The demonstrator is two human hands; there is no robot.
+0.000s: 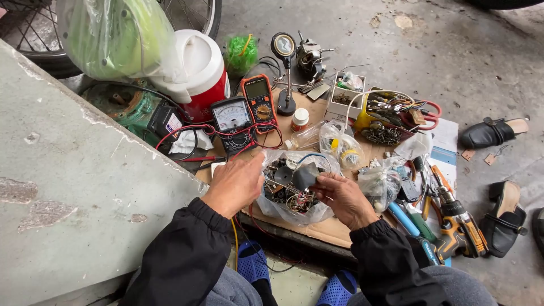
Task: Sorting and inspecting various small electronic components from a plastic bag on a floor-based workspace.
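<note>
So far left of the frame is a big grey concrete slab (73, 192) taking up most of that side, with a spoked wheel (34, 34) up in the top left corner and a clear bag of something green (116, 37) hanging in front of it. Just right of that sits a red and white cooler jug (198, 71), and below it an old green motor (127, 107). Moving toward the middle there's an analog meter (231, 119) with red leads looped around it, and an orange digital multimeter (259, 99) leaning right beside it, plus a magnifier on a stand (284, 62) behind. Lower centre, the left hand (235, 184) is curled closed, gripping the left edge of a clear plastic bag of parts (292, 195) that rests on the cardboard sheet (328, 229). The right hand (340, 198) is at the bag's right side, fingers pinched shut around a small dark grey part (305, 174) held just over the bag's open mouth. Right of the hands there's another little bag of bits (381, 184), a yellow tray of hardware (385, 127) further up, then screwdrivers and a cordless drill (459, 226) at lower right. A pair of black shoes (493, 133) sits on the concrete floor at the far right.
</note>
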